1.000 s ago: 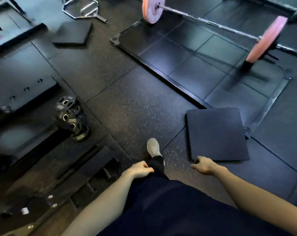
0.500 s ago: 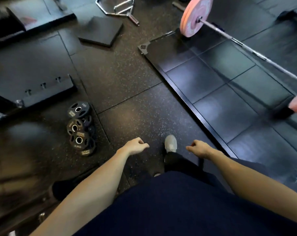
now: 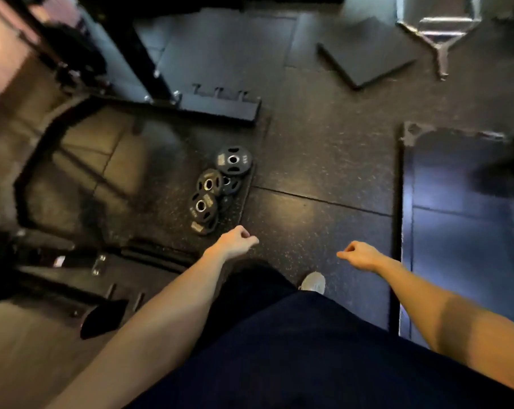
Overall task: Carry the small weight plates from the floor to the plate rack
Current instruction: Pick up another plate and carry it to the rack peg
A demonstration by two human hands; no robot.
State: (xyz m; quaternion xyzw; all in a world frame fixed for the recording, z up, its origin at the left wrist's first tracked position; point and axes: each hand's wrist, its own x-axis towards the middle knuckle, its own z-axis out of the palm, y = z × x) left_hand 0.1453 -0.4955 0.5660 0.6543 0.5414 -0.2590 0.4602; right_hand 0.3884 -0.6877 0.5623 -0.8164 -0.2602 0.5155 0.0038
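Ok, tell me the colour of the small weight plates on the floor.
Black, with pale lettering and silvery centre holes; the small weight plates show only in the head view.

A dark speckled rubber tile floor (image 3: 323,160) fills most of the view, with seams running between the tiles. At the upper right a square black rubber pad (image 3: 364,51) lies flat, and beside it, further right, sits part of a silver metal bar frame (image 3: 440,39). Along the right edge lies a smooth black lifting platform (image 3: 462,231) with a thin metal border. A black steel rack base (image 3: 220,106) crosses the upper left. One grey shoe (image 3: 313,281) shows near the bottom centre, blurred.
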